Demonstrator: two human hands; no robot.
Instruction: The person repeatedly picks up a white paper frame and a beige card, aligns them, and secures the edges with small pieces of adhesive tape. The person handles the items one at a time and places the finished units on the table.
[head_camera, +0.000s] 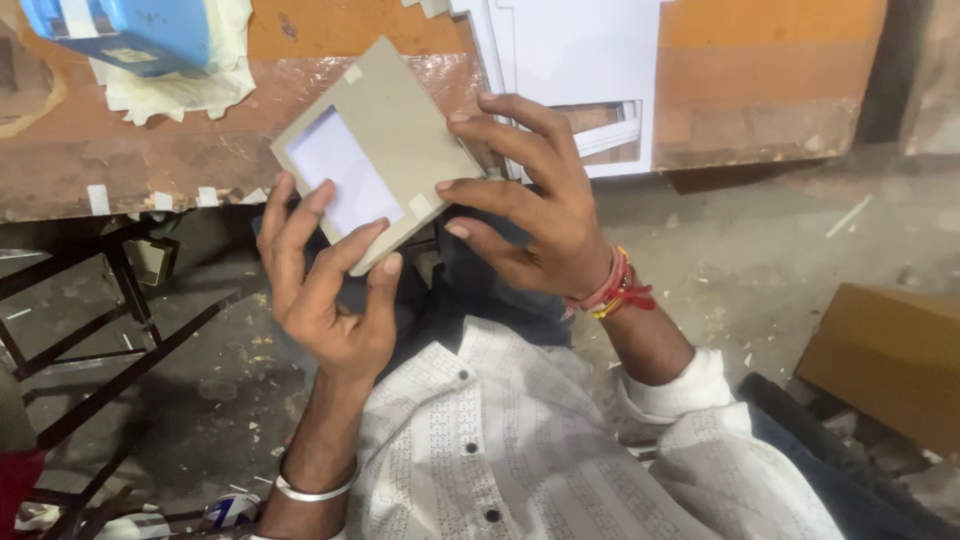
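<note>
Head view: I see both hands pinching the grey card frame (375, 150) just before the workbench (760, 90); left hand (325, 285) underneath, right hand (530, 215) fingertips pressing its taped edge; tape corners on, frame unfinished, I judge.

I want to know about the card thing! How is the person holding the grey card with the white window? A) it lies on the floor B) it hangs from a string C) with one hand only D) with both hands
D: the left hand grips the lower edge of the grey card, and the right hand presses fingers on its right edge.
</note>
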